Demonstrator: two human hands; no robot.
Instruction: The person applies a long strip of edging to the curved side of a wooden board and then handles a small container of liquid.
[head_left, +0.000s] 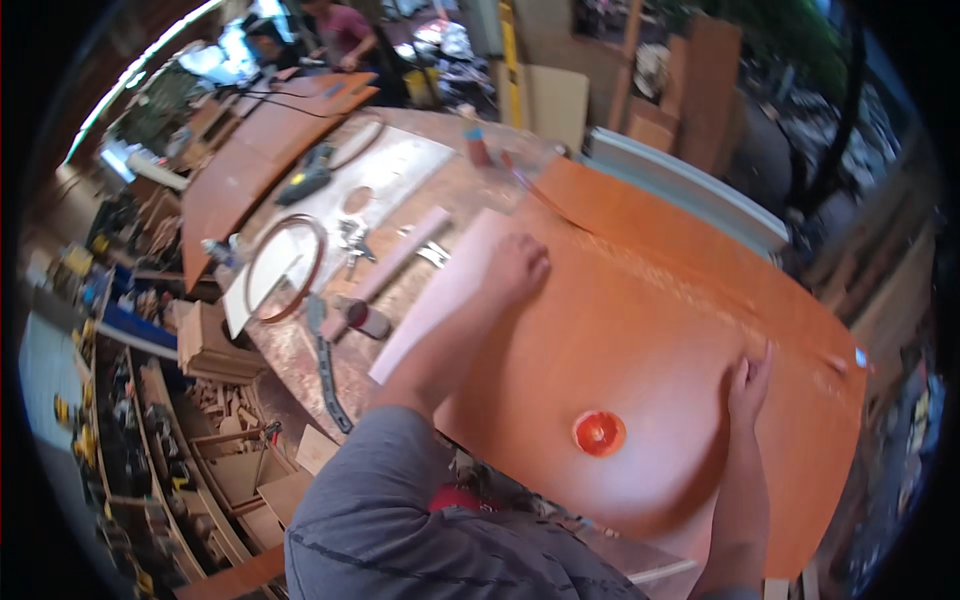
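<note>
Big orange-brown board [650,330] lies flat on worktop [400,190], taking up most of its right half; smooth, glossy, edges look curved, faint dust streak along far side. Left hand [515,268] rests near its left edge, fingers loosely curled, palm down, gripping nothing; next to a pale strip [440,290]. Right hand [750,385] flat on board nr right end, fingers straight, open, holding nothing. Small round orange disc [599,433] sits on board btw the arms, near front edge.
</note>
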